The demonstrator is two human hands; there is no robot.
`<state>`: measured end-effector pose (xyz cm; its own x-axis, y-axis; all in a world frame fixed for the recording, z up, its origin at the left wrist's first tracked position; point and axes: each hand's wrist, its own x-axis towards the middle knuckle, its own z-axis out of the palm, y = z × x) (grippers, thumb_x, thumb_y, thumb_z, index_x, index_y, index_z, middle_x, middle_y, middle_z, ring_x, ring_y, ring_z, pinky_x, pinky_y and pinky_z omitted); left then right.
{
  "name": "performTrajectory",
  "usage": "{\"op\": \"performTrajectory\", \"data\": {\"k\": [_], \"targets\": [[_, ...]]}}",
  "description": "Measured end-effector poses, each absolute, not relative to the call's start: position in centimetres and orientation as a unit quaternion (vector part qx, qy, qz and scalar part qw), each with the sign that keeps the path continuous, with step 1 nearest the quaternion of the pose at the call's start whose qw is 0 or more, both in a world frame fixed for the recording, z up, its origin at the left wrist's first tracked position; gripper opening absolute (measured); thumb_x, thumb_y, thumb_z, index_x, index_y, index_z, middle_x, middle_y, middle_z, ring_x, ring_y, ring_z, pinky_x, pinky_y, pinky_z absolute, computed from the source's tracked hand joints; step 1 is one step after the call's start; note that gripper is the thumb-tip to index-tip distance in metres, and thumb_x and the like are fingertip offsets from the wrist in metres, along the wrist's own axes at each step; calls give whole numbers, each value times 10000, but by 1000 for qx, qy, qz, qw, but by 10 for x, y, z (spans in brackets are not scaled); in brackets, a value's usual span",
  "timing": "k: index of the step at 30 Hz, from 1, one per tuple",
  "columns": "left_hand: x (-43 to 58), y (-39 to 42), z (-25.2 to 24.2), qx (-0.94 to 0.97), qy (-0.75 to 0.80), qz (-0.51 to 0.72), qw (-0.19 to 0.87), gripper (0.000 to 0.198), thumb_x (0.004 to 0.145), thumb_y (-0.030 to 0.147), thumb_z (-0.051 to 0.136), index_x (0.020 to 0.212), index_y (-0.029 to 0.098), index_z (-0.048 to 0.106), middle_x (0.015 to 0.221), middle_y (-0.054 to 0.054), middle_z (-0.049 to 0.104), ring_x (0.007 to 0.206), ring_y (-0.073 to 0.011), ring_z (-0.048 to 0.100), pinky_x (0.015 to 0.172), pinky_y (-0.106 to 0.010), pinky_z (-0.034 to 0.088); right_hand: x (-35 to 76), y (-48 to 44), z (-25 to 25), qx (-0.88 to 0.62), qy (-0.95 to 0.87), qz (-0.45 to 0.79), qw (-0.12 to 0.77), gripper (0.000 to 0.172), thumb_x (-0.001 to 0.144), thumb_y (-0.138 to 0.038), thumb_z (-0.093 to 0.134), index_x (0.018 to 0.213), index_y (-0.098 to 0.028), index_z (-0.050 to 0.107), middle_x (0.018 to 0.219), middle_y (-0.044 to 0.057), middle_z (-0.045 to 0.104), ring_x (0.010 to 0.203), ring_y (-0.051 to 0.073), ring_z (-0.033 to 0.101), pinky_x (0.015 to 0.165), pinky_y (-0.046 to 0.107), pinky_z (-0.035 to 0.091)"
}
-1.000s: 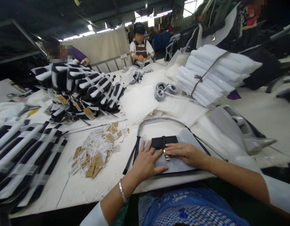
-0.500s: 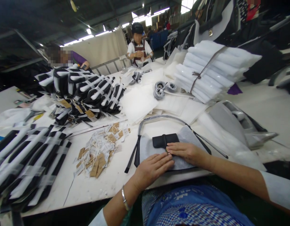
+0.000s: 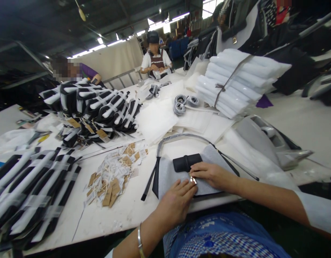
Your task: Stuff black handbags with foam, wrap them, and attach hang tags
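Note:
A black handbag (image 3: pixel 155 181) lies on the table before me, its front covered by a grey sheet (image 3: pixel 166 175). Its handle (image 3: pixel 181 135), wrapped in clear film, arches away from me. On the sheet rests a small black flap piece (image 3: pixel 185 162) with a band round its middle. Just below it shines a gold metal clasp (image 3: pixel 192 178). My left hand (image 3: pixel 176 200) is open, fingers stretched out over the bag's lower front, tips beside the clasp. My right hand (image 3: pixel 213 175) lies with extended fingers at the clasp's upper right; its thumb is hidden.
Paper tags (image 3: pixel 111 175) are heaped left of the bag. Wrapped black bags (image 3: pixel 95 104) stand piled behind, with more at left (image 3: pixel 33 190). A tied stack of white padding (image 3: pixel 240 79) sits at right, near rolled grey strips (image 3: pixel 179 104). Two co-workers are across the table.
My left hand has drawn back a little towards me, uncovering the gold clasp. My right hand stays at the clasp, its fingers slightly more bent. The view has shifted slightly.

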<state>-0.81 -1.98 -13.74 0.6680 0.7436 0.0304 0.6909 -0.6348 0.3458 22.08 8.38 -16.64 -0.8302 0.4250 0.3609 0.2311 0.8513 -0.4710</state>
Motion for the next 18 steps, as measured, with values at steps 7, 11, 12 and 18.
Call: {"op": "performTrajectory", "data": {"k": [7,11,12,18], "targets": [[-6,-26,-152,903,406,110,92,484,962,180,452,1445,200,437,1515,-26,472,1394,-235,450,1153,-487,405,198,105,-143,-73,-984,78,142,161,962,-185,559,885,-158,698,913,64,673,838,180,554,719,293,444],[-5,-26,-152,904,401,137,56,483,950,213,482,1433,201,459,1493,-12,496,1360,-231,495,1120,-468,451,187,120,-142,-23,-994,54,92,141,946,-183,596,828,-162,672,867,44,651,795,173,532,667,278,394],[-5,-26,-153,903,401,146,46,477,951,229,487,1427,204,469,1486,-9,504,1349,-229,509,1109,-461,464,187,120,-142,-24,-995,52,84,136,947,-188,599,831,-163,667,872,42,648,797,172,532,663,275,387],[-6,-21,-165,905,370,209,-20,422,950,258,497,1361,180,547,1405,-20,586,1254,-225,600,1036,-415,535,188,107,-141,-85,-994,33,58,129,953,-186,576,855,-149,650,856,55,631,736,173,513,591,281,328]]}}
